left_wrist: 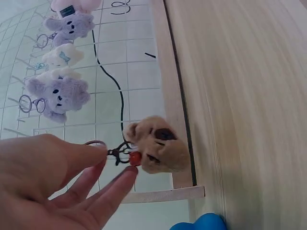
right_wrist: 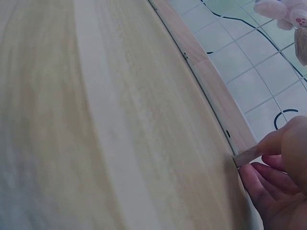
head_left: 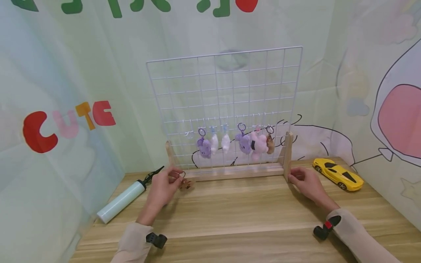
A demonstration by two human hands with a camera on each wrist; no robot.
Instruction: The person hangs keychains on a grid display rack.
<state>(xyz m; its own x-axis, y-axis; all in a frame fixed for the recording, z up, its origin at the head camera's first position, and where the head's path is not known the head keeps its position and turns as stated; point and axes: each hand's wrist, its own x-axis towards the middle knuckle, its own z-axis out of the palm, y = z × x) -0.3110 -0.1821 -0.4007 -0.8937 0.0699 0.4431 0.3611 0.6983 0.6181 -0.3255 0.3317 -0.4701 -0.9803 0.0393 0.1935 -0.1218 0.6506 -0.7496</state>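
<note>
Between thumb and fingers, my left hand (head_left: 166, 183) pinches the ring of a brown plush keychain (left_wrist: 158, 146); a red bead and dark clasp join ring and plush. This plush hangs low before the left end of the rack's wooden base (head_left: 230, 172). My right hand (head_left: 306, 180) holds the foot of the right wooden upright (head_left: 288, 153), thumb and fingers on either side of it in the right wrist view. From hooks on the white wire grid (head_left: 232, 87) hang purple plush keychains (head_left: 204, 148), white ones (head_left: 225, 143), a pink one (head_left: 260, 143) and a brown one (head_left: 270, 145).
A pale blue hand pump (head_left: 121, 202) with a black end lies left of my left hand. To the right stands a yellow toy car (head_left: 338, 174). Something blue (left_wrist: 204, 223) shows at the bottom of the left wrist view. Printed cloth walls surround the wooden table (head_left: 230, 219).
</note>
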